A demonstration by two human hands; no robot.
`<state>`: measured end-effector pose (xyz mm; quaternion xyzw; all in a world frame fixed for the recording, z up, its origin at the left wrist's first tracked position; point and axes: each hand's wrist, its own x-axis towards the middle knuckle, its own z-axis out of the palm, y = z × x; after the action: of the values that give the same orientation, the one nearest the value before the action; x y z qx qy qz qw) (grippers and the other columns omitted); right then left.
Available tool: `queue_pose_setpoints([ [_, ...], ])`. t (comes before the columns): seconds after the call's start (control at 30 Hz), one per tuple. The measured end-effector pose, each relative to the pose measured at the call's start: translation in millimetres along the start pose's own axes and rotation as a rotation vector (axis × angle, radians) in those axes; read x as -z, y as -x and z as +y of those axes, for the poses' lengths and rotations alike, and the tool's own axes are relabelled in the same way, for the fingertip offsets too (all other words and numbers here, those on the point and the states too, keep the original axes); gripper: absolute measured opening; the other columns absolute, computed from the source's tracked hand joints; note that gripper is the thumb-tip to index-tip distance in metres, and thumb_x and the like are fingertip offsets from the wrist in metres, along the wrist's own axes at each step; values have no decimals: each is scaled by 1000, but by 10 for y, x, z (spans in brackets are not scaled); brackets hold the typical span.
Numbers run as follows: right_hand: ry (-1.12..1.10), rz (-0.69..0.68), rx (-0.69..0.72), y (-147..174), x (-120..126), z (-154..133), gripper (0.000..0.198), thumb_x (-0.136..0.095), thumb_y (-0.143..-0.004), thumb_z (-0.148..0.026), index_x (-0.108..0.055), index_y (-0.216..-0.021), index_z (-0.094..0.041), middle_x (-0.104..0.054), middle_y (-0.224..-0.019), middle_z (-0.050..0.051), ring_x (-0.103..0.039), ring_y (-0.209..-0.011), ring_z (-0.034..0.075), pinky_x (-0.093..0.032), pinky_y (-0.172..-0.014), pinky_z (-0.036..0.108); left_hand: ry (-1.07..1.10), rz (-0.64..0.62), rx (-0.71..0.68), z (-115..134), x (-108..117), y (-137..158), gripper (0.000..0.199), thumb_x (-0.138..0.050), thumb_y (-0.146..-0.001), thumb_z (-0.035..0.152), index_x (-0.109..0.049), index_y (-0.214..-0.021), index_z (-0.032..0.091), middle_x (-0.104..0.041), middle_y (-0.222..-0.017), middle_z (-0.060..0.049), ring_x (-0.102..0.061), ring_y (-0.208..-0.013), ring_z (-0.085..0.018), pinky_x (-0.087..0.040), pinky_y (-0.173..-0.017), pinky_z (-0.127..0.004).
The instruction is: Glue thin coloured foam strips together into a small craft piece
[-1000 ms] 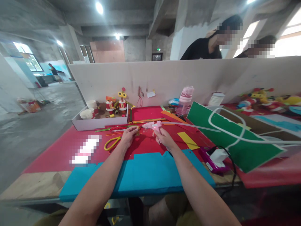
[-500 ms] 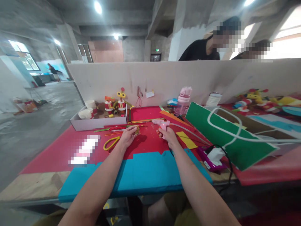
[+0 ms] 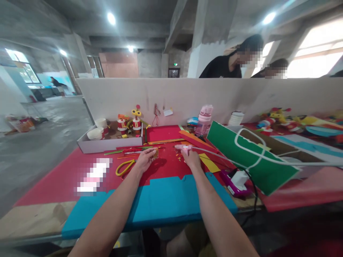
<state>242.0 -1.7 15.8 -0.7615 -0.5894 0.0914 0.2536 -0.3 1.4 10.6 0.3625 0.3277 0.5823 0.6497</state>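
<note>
My left hand (image 3: 144, 160) pinches a small yellow-brown pleated piece (image 3: 156, 154), perhaps a folded paper strip, just above the red tabletop. To its right, my right hand (image 3: 190, 159) is closed on a pink glue gun (image 3: 184, 147), whose nozzle points left. The handle is mostly hidden behind my fingers. Yellow-handled scissors (image 3: 124, 167) lie left of my left wrist. Narrow coloured strips (image 3: 125, 151) are spread behind my left hand. Small orange scraps (image 3: 179, 157) lie beside the right hand.
A shallow box (image 3: 112, 143) holds paper cups and finished figures. Blue sheeting (image 3: 171, 196) covers the front edge. At right are a green board (image 3: 241, 160), a purple power strip (image 3: 235, 185) with cables, and a yellow sheet (image 3: 209, 163). A pink bottle (image 3: 204, 119) stands behind; people work beyond the partition (image 3: 177, 92).
My right hand has lowered with the glue gun, from raised and tilted to nearer the tabletop. The left hand keeps its pleated piece in much the same place. The view has shifted slightly.
</note>
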Motion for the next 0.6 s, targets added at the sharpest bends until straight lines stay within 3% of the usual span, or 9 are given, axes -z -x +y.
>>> queue_pose_setpoints([
  [0.1,0,38,-30,52,78,52,47,-45,-88,-53,-67,-94,-12,-66,-96,22,-65,-93,29,-45,-73,33,-2,5,-13,-12,-6,-5,26,-80,-63,15,-70,-86,12,-69,-75,-4,-62,-64,-11,-54,-64,-25],
  [0.17,-17,162,-25,89,144,44,40,-51,-85,-51,-66,-95,-14,-65,-101,20,-63,-97,29,-45,-77,34,-7,7,-30,-18,-6,-13,26,-81,-62,16,-70,-85,12,-70,-76,-4,-63,-65,-11,-54,-63,-24],
  [0.23,-101,332,37,124,180,-42,33,-54,-84,-43,-63,-99,-15,-62,-107,20,-59,-103,30,-44,-83,37,-11,17,-52,-20,-2,-21,27,-82,-60,17,-70,-85,12,-70,-77,-4,-63,-65,-11,-53,-63,-23],
  [0.3,-309,361,156,165,138,-220,27,-49,-86,-39,-61,-97,-17,-61,-107,17,-57,-104,28,-44,-87,38,-20,35,-69,-18,3,-27,31,-84,-58,18,-70,-85,12,-69,-74,-3,-63,-62,-10,-52,-60,-21],
  [0.37,-623,140,194,224,-4,-460,22,-50,-84,-40,-59,-90,-21,-63,-95,10,-59,-94,24,-48,-79,35,-37,43,-83,-13,7,-28,35,-85,-56,20,-70,-86,12,-69,-72,-3,-62,-59,-10,-50,-56,-21],
  [0.43,-979,-153,119,297,-216,-698,25,-49,-84,-47,-57,-90,-24,-63,-82,4,-60,-86,23,-50,-67,32,-54,46,-95,-9,7,-27,39,-86,-53,23,-70,-88,12,-69,-72,-3,-61,-59,-11,-49,-56,-21],
  [0.6,-1234,-339,74,411,-617,-963,33,-49,-83,-57,-53,-88,-24,-62,-72,-1,-61,-65,16,-50,-55,27,-97,62,-147,-23,-8,-26,41,-88,-50,27,-72,-85,14,-71,-77,-4,-62,-67,-12,-49,-63,-23],
])
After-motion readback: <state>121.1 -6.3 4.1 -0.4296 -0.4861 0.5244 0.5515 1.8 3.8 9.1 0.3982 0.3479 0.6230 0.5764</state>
